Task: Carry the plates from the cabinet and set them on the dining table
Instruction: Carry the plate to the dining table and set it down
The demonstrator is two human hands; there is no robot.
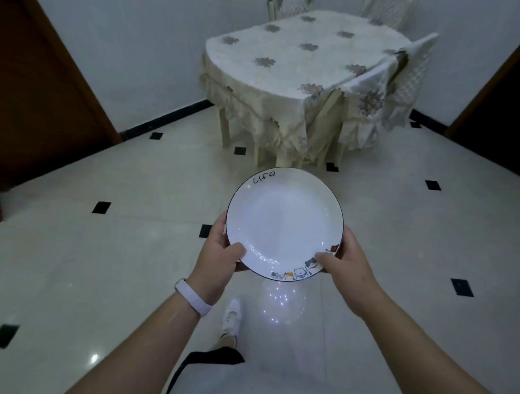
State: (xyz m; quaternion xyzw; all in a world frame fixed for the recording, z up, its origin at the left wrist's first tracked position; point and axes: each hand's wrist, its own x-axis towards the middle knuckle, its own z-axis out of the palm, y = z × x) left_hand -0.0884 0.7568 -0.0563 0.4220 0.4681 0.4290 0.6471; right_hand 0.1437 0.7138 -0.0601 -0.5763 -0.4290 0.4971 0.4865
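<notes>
Right now I grip the plate (pixel 284 224) with both hands, left hand (pixel 218 254) and right hand (pixel 346 263) pinching opposite rims, well short of the dining table (pixel 302 59).

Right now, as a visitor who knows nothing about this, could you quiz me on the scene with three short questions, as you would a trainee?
1. True or false: the plate already rests on the dining table.
2. How is the plate held? A) by one hand B) by both hands, thumbs on its near rim C) balanced on a forearm
3. Fill in: the word written on the plate's far rim is ____.

Key
1. False: it is held in the air, short of the table.
2. B: the left hand and the right hand each hold a side.
3. Life.
</notes>
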